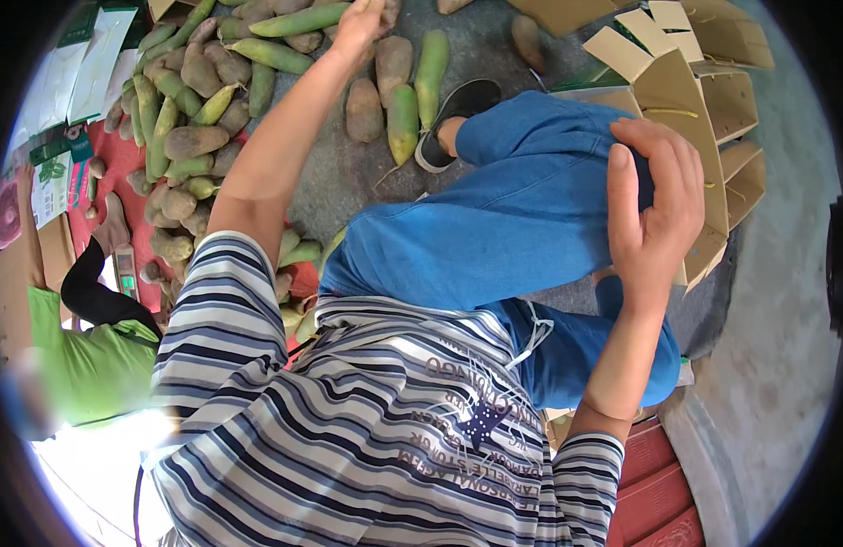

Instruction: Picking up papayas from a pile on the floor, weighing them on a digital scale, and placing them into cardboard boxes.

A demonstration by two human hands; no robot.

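Observation:
My left arm stretches across to the far edge of the pile. My left hand is there at the top of the view, beside a long green radish and some brown root vegetables; its fingertips are partly hidden, so any grip is unclear. My right hand hovers above my bent knee, next to an opened cardboard box. It is empty, with the thumb apart from the curved fingers. Near my shoe lie two green radishes and two brown, oblong root vegetables.
The big pile of green radishes and brown roots spreads over a red sheet and dark ground. A co-worker in a green shirt is at the left, near a small scale. Several divided cardboard pieces stand at the right.

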